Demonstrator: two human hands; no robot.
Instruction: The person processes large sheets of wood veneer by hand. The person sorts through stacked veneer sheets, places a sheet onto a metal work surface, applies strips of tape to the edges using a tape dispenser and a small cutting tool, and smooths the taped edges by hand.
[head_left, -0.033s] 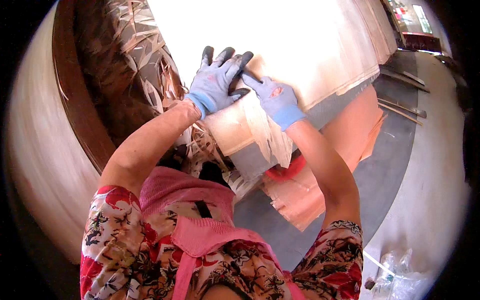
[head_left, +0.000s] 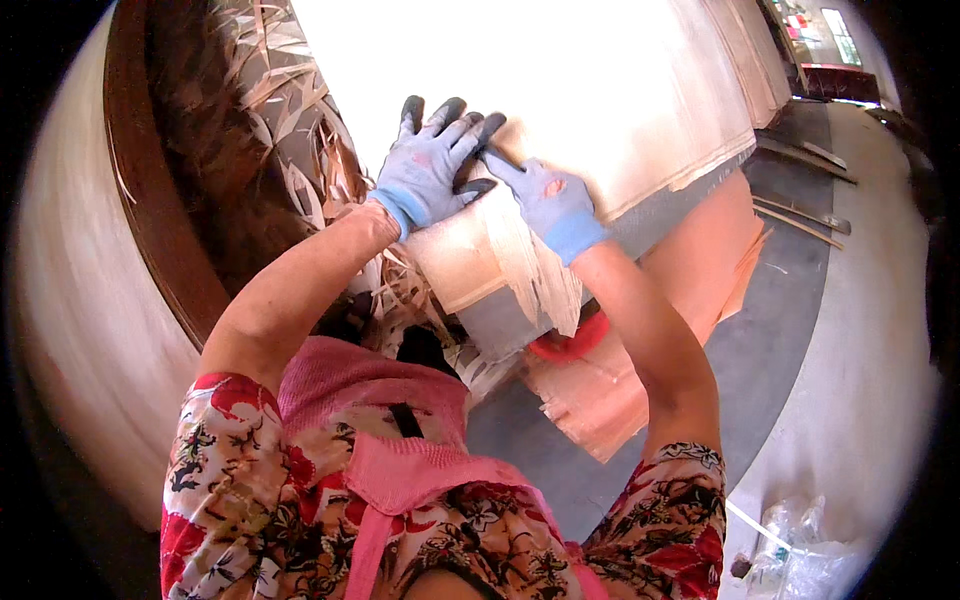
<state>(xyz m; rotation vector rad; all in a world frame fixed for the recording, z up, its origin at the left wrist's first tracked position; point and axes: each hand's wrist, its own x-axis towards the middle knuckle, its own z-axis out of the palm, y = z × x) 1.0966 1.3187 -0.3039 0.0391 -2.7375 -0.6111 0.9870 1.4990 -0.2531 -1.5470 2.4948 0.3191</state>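
Note:
My left hand [head_left: 428, 160], in a grey glove with dark fingertips and a blue cuff, lies with fingers spread on a pale wood veneer sheet [head_left: 600, 90]. Close to its fingertips is my right hand [head_left: 545, 195], gloved the same way. Its index finger stretches toward the left hand, while the other fingers are curled and mostly hidden beneath it. Whatever they grip cannot be made out. Below the right hand, a torn, splintered strip of veneer [head_left: 540, 275] hangs over the stack's near edge.
Reddish veneer sheets [head_left: 650, 320] lie lower down to the right, beside a red round object [head_left: 570, 340]. Shredded veneer scraps [head_left: 325, 160] pile up on the left. Thin wooden strips [head_left: 800, 220] are at the right. Clear plastic bags [head_left: 800, 545] sit at lower right.

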